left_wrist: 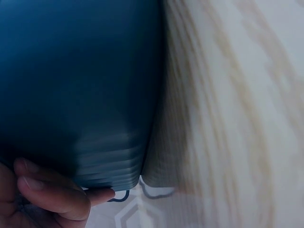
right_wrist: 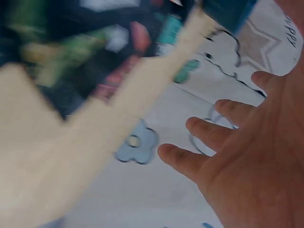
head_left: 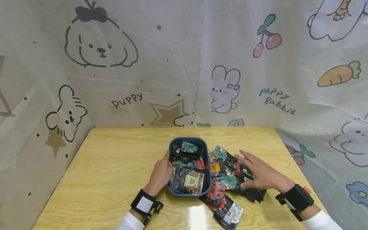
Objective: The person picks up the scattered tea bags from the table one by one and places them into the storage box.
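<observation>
A dark blue plastic bin stands on the table, with several small snack packets inside. My left hand holds the bin's left side near the rim; in the left wrist view some curled fingers lie against the blue outer wall, and the thumb is hidden. To the right of the bin, my right hand hovers spread over a loose pile of packets. Its fingers are apart and hold nothing. Dark packets with green, orange and red labels make up the pile.
More packets lie toward the table's front, right of the bin. The wooden table reaches back to a pale curtain printed with cartoon animals. Its right edge runs just beyond my right hand.
</observation>
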Demonstrator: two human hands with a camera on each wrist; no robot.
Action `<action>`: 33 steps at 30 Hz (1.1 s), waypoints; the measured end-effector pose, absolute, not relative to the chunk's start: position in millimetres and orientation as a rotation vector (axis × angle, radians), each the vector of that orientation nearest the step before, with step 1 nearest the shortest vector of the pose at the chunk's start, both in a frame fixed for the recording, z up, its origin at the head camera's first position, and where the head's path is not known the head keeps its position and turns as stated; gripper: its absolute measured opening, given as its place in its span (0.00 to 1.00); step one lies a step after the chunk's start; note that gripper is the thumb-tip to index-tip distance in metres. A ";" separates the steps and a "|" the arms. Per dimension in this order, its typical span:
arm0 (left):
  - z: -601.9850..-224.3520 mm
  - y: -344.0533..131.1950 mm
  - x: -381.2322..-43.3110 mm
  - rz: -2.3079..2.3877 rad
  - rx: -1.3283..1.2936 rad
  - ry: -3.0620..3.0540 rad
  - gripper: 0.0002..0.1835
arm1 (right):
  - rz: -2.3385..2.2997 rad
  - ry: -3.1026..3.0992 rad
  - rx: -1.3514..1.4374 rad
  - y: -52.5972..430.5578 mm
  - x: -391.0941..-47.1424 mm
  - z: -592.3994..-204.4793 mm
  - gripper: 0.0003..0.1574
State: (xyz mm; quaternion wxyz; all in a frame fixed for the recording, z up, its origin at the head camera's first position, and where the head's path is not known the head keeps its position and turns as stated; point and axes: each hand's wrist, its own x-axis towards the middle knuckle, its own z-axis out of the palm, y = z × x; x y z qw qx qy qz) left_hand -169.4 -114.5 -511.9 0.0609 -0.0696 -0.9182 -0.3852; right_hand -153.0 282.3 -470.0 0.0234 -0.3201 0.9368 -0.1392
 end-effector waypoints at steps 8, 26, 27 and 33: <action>-509.9 -115.6 -171.1 -1.161 -0.190 -2.785 0.28 | -0.450 2.820 -0.899 286.4 -117.0 -509.6 0.55; -512.0 -114.5 -169.1 -1.186 -0.186 -2.786 0.28 | -0.482 3.033 -0.856 291.5 -124.8 -512.1 0.41; -511.8 -114.5 -168.7 -1.190 -0.182 -2.788 0.28 | -0.492 3.040 -0.839 292.4 -125.8 -510.1 0.42; -511.5 -115.2 -167.9 -1.200 -0.183 -2.788 0.28 | -0.544 3.063 -0.809 297.1 -129.6 -498.8 0.39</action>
